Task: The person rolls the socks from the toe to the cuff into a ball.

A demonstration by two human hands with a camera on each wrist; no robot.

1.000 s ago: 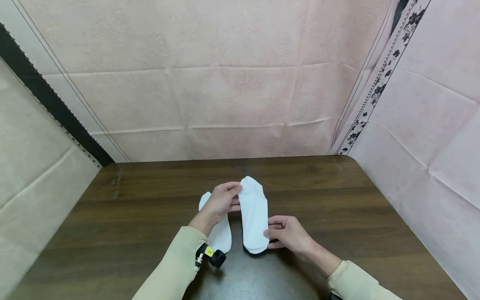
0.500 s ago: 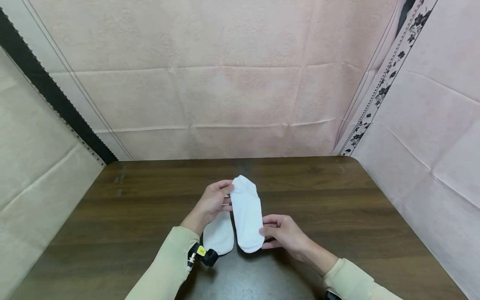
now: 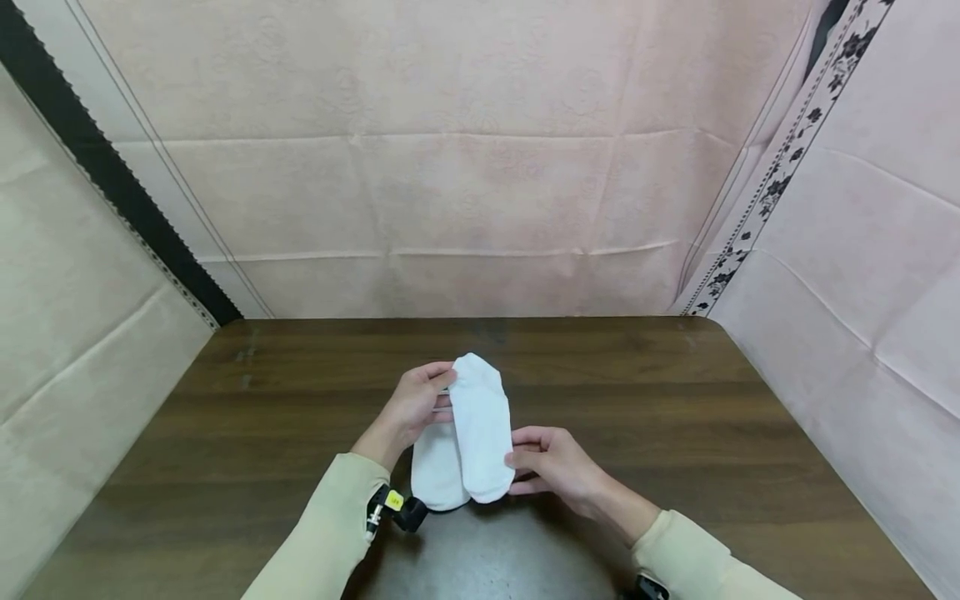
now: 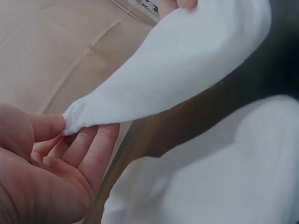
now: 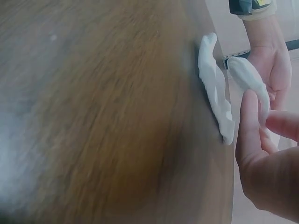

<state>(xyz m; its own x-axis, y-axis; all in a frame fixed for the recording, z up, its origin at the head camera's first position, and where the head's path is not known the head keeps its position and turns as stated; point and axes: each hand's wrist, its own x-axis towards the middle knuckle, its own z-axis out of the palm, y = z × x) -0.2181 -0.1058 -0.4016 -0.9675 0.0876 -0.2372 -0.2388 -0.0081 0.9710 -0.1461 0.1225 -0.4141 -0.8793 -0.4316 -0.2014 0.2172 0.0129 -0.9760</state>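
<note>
A: Hands?
B: Both grasping. Left hand (image 3: 412, 407) pinches the sock (image 3: 482, 429) at 10 o'clock, right hand (image 3: 558, 468) at 4, head view.
A: Sock's where?
B: Held above the table (image 3: 225, 475).
A: Handling?
B: Should be light, soft, floppy; not fragile, little slip. Thumb-and-finger pinches on opposite edges should keep it flat.
A: Around it?
B: Second sock (image 3: 437, 471) on the table at 8 o'clock, partly hidden by left hand and sock. Cloth (image 3: 480, 200) at 12.
A: In the way?
B: Maybe left wrist's camera (image 3: 410, 514), near second sock's 7 o'clock end.
</note>
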